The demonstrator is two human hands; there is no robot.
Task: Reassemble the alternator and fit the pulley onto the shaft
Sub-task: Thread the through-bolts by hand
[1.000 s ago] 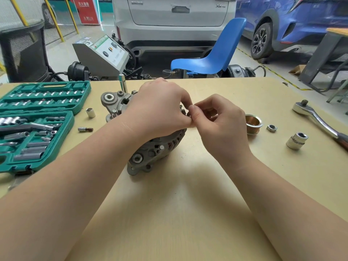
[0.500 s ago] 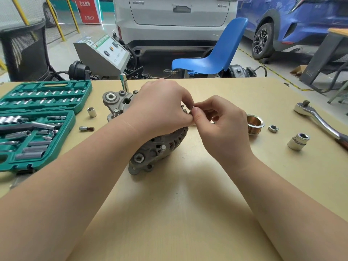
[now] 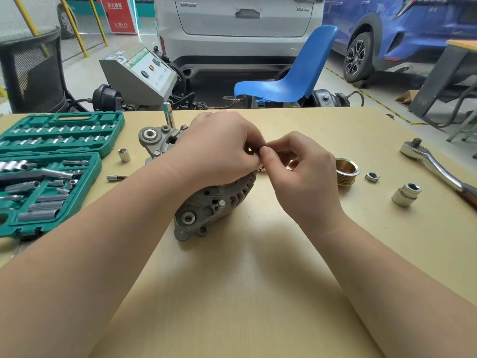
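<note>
Alternator [image 3: 206,202]: cast grey aluminium, rough matte, slotted vent ribs round the rim, round mounting ears with bored holes. It lies on its side at table centre.

Pulley [image 3: 346,171]: brass-toned, grooved outside, hollow bore facing up, loose on the table at 3 o'clock from the alternator, well apart from it. Steel hex nut [image 3: 372,176] just beside the pulley, again at 3 o'clock. Short chrome socket [image 3: 406,193] further out, standing on end. Polished ratchet [image 3: 433,161] at the right edge, dark handle running out of view.

Table [image 3: 245,293]: smooth pale-yellow laminate. Green plastic socket case [image 3: 51,164] open at 9 o'clock, rows of chrome sockets and bits inside. One small socket [image 3: 124,154] and a bit [image 3: 116,177] lie loose between case and alternator.

Room: garage floor, white car [image 3: 240,29] at 12 o'clock, blue car [image 3: 400,34] at 1–2 o'clock, blue plastic chair [image 3: 291,78], grey test console [image 3: 140,73].

Left hand [image 3: 219,151] lies over the alternator's top, fingers curled at its far edge. Right hand [image 3: 302,166] meets it at the alternator's 2 o'clock edge, thumb and forefinger drawn to a narrow pinch against the left fingertips. Something small sits between them, too hidden to identify. Can't tell if the left hand grips the housing or only the small part.
</note>
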